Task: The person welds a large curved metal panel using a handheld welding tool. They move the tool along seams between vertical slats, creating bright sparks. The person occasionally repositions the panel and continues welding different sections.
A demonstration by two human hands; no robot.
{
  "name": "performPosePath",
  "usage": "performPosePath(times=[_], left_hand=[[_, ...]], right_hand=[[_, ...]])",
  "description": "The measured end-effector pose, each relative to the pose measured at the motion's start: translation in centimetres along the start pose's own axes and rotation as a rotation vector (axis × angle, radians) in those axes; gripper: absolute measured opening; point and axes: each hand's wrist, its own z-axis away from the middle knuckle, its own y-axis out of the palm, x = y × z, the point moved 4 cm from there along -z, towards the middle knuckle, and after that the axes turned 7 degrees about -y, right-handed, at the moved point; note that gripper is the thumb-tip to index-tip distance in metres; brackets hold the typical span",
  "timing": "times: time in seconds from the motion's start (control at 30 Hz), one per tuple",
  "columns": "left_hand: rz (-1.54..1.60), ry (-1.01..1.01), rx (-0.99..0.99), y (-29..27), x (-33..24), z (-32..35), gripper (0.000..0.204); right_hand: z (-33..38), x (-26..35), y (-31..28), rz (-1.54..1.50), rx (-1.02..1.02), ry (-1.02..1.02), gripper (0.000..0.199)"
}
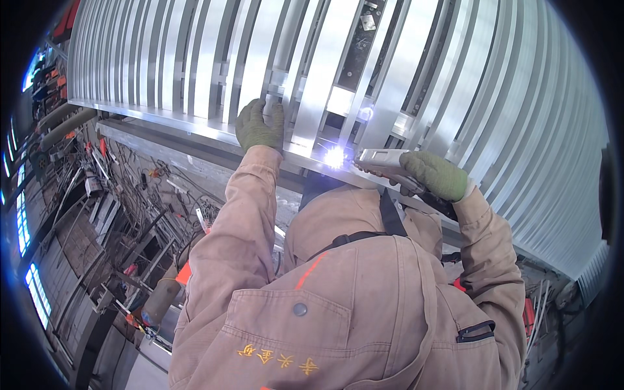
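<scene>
My left hand (259,125), in a green work glove, presses on a small silver metal piece (275,83) set between the vertical slats of a large aluminium slatted frame (195,52). My right hand (434,175), also gloved in green, grips a silver welding torch (382,159) pointed left. A bright white-blue arc (335,156) glows at the torch tip on the frame's lower rail (162,120). A second, smaller glare (366,113) shows higher on a slat. My tan sleeves and jacket fill the lower middle.
Below left lies a cluttered workshop floor with cables, metal bars and scrap (123,195). An orange-tipped cylinder (166,292) sits near my left elbow. Windows (26,221) run along the far left. The slatted panel curves away to the right (539,130).
</scene>
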Motion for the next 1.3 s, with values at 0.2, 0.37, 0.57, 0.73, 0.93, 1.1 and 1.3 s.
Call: performPosePath(times=[0.2, 0.37, 0.57, 0.73, 0.93, 1.1, 1.3], left_hand=[[0.011, 0.004, -0.019, 0.5, 0.3, -0.2, 0.058], [0.025, 0.026, -0.043, 0.5, 0.5, -0.1, 0.058], [-0.017, 0.016, -0.001, -0.1, -0.2, 0.1, 0.063], [0.002, 0.012, 0.016, -0.4, -0.4, -0.1, 0.064], [0.09, -0.12, 0.059, 0.0, -2.0, -2.2, 0.06], [0.14, 0.57, 0.048, 0.9, -13.4, -0.7, 0.047], [-0.197, 0.868, 0.333, 4.2, -22.5, 0.8, 0.078]], right_hand=[[0.2, -1.1, -0.3, -0.02, -0.015, -0.007, 0.079], [0.8, -1.2, -0.6, 0.013, -0.043, -0.005, 0.076], [2.1, -1.7, -0.7, -0.007, -0.117, -0.045, 0.072], [6.1, -3.1, -1.4, -0.041, -0.247, -0.151, 0.071], [9.8, -4.2, 2.3, -0.091, -0.524, -0.209, 0.081], [11.0, -3.8, 7.2, 0.081, -0.792, -0.344, 0.098], [11.4, -6.3, 10.7, 0.107, -0.99, -0.366, 0.105]])
